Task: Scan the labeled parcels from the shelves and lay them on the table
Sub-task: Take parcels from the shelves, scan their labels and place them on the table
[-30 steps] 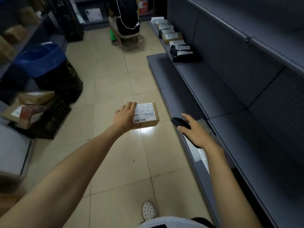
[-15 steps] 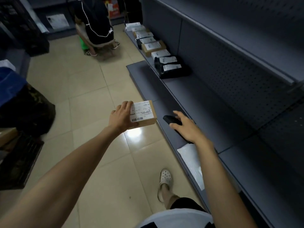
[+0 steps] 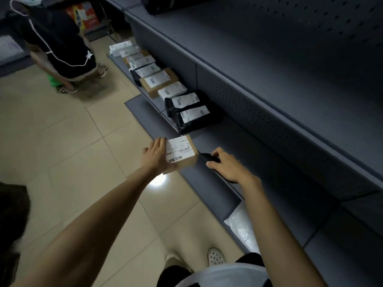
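My left hand [image 3: 156,156] grips a small brown cardboard parcel [image 3: 181,153] by its left side, white barcode label facing up, over the front edge of the low grey shelf [image 3: 217,146]. My right hand [image 3: 230,165] holds a black handheld scanner [image 3: 208,158] just right of the parcel, its nose almost touching the box. Farther along the same shelf lies a row of several labeled parcels: two black bags [image 3: 192,112], a brown box [image 3: 159,81] and white packets [image 3: 132,52].
A person in dark clothes [image 3: 56,44] crouches on the tiled floor at the far left of the aisle. A white bubble mailer [image 3: 243,228] lies on the shelf near my right leg. Upper grey shelves [image 3: 269,48] overhang on the right. A dark object [image 3: 12,224] stands at the left edge.
I have moved forward along the aisle toward the parcel row. The box and the scanner have come closer together, now over the shelf edge instead of over the floor.
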`<state>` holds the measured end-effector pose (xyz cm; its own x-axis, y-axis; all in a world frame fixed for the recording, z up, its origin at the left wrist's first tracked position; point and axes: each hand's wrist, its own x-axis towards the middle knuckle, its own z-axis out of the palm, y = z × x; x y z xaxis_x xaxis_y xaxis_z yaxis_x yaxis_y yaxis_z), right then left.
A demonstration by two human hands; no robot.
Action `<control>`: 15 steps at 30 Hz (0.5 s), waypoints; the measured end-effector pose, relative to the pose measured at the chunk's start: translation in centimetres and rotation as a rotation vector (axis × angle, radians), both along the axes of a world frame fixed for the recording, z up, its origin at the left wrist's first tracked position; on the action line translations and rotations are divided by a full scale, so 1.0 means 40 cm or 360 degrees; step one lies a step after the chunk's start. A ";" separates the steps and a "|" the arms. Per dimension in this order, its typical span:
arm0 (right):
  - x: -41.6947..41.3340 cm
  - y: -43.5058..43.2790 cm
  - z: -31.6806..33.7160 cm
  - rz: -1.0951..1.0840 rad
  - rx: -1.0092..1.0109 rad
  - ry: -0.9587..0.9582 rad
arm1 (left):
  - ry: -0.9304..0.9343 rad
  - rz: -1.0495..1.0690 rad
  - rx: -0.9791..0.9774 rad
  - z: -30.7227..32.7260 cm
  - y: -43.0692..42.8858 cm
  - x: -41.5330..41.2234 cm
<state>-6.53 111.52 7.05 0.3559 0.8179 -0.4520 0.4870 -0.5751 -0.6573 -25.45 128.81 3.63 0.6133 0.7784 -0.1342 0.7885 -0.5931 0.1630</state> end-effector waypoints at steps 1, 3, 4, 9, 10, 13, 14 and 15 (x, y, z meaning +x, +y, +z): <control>0.014 0.021 -0.009 -0.0048 -0.0023 -0.0013 | 0.0014 -0.0044 -0.0014 -0.012 0.032 0.031; 0.038 0.059 -0.030 -0.0153 -0.0044 -0.0023 | 0.0047 -0.0160 -0.0045 -0.036 0.085 0.096; 0.049 0.078 -0.042 -0.0206 -0.0049 -0.0030 | 0.0055 -0.0221 -0.0057 -0.045 0.106 0.129; 0.081 0.166 -0.102 -0.0497 -0.0197 -0.0109 | 0.0165 -0.0426 -0.0187 -0.116 0.208 0.280; 0.083 0.181 -0.116 -0.0568 -0.0232 -0.0116 | 0.0201 -0.0473 -0.0221 -0.135 0.227 0.302; 0.081 0.226 -0.154 -0.0748 -0.0338 -0.0126 | 0.0297 -0.0628 -0.0260 -0.198 0.280 0.363; 0.082 0.244 -0.169 -0.0801 -0.0362 -0.0132 | 0.0316 -0.0674 -0.0253 -0.218 0.296 0.387; 0.085 0.262 -0.182 -0.0845 -0.0374 -0.0147 | 0.0324 -0.0712 -0.0247 -0.237 0.311 0.410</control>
